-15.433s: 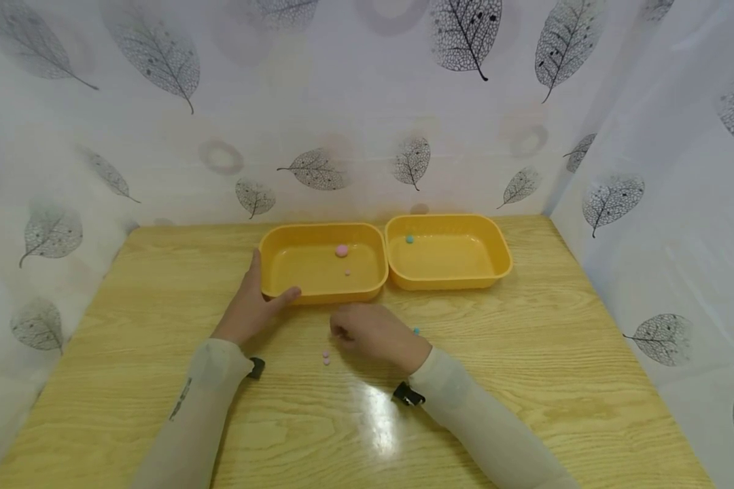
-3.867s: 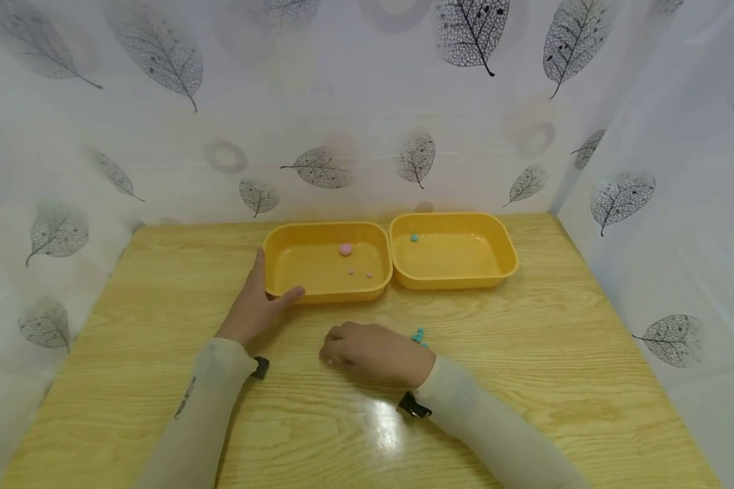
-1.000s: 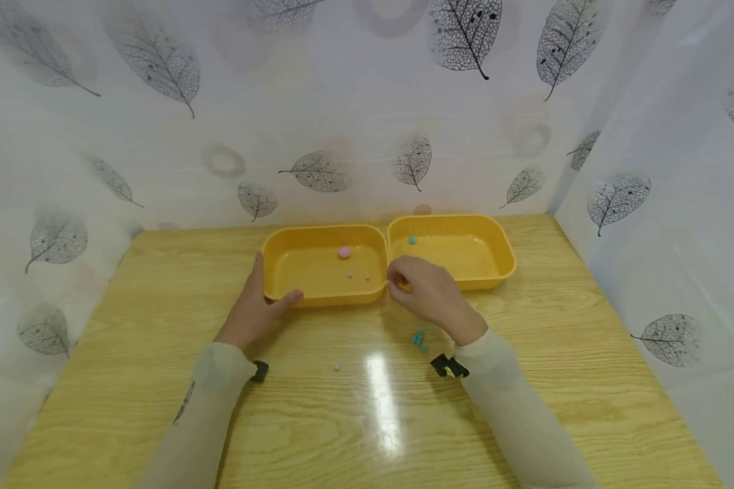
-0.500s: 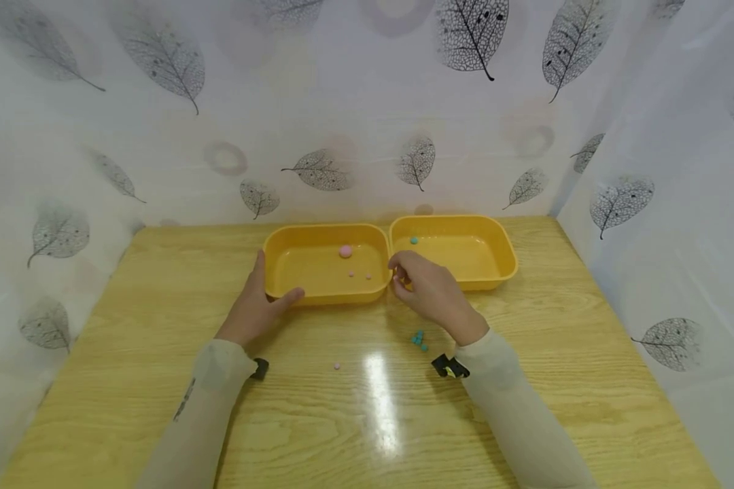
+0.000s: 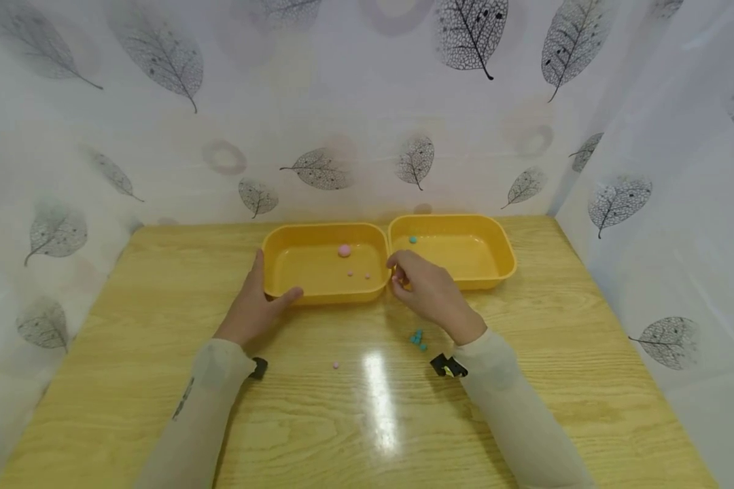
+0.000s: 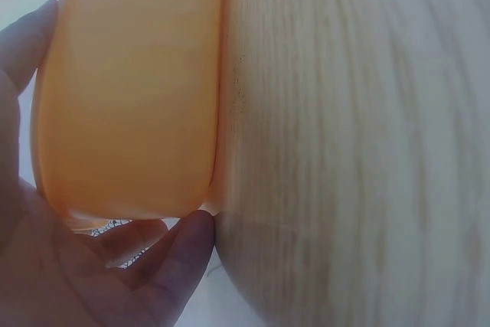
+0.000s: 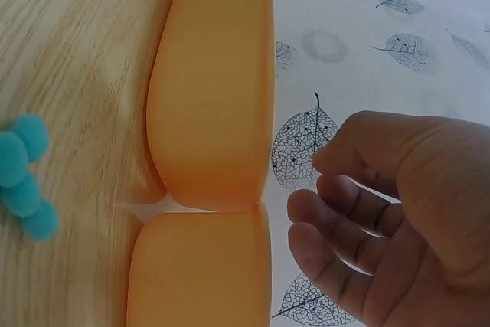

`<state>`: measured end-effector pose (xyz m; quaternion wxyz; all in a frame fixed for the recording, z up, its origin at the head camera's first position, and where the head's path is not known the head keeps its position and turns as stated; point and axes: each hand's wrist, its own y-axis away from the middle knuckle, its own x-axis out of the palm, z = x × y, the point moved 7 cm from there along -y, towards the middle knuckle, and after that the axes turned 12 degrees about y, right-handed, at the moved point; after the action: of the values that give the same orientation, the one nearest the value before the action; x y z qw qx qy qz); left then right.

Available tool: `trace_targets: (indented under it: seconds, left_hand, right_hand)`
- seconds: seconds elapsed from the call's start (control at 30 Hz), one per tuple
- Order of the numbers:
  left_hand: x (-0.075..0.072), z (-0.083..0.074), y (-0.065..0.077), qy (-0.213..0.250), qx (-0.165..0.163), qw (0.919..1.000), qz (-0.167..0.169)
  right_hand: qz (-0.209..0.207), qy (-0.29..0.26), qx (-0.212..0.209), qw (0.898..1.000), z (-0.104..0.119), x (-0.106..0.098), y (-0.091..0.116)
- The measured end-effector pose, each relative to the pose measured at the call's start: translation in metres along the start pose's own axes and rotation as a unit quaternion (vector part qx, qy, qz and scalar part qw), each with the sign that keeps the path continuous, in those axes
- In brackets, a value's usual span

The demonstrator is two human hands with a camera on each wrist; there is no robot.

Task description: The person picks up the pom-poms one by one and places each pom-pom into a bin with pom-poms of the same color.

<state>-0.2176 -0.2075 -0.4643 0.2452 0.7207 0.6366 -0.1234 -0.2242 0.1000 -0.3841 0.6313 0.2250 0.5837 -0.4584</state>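
Right hand (image 5: pixel 431 288) has moved from tabletop (image 5: pixel 306 421) to right end of left yellow plastic tray (image 5: pixel 306 272); can't tell its grip. Left hand (image 5: pixel 251 305) grips left end. Small round pink ball (image 5: pixel 335 365) lies near. Likely gathering pink; next calls for aiming left.

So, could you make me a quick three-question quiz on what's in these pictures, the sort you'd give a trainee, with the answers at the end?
1. Pick one. The left hand is holding the edge of: (a) the left tray, (b) the right tray, (c) neither.
2. True or false: the left tray stands far away from the right tray.
3. Count: how many pink balls lie inside the left tray?

Key:
1. a
2. False; the right tray sits close beside it.
3. Three: one bigger, two small.
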Motion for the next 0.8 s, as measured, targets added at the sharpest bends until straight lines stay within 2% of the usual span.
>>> trace_targets:
  seconds: [0.2,0.8]
  left_hand:
    - [-0.0005,0.0026,-0.0024,0.001,0.002,1.0,0.002]
    - [-0.0002,-0.0026,-0.0018,0.003,0.016,0.9999,0.002]
  right_hand:
    - [-0.002,0.005,-0.01,1.0,0.0024,0.0004,0.0019]
    - [0.003,0.022,-0.002,1.0,-0.0009,0.0001,0.0015]
